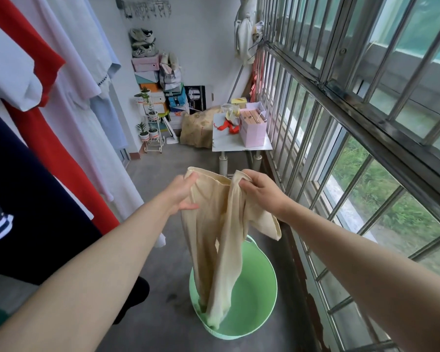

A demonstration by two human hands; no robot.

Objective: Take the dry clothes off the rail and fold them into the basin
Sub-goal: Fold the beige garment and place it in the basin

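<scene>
I hold a cream-coloured garment (221,240) out in front of me by its top edge. My left hand (182,193) grips the left end of that edge and my right hand (261,190) pinches the right end. The cloth hangs down long and bunched, and its lower end dips into the light green basin (258,298) on the floor below. The basin holds nothing else that I can see. More clothes hang along the left: a red garment (54,138), white ones (87,102) and a dark navy one (28,194).
A barred window (353,128) runs along the right. A small white table (235,142) with a pink bag stands ahead, beside a sack. Stacked shoe boxes (150,80) and a plant stand (151,123) fill the far corner. Grey concrete floor (168,262) surrounds the basin.
</scene>
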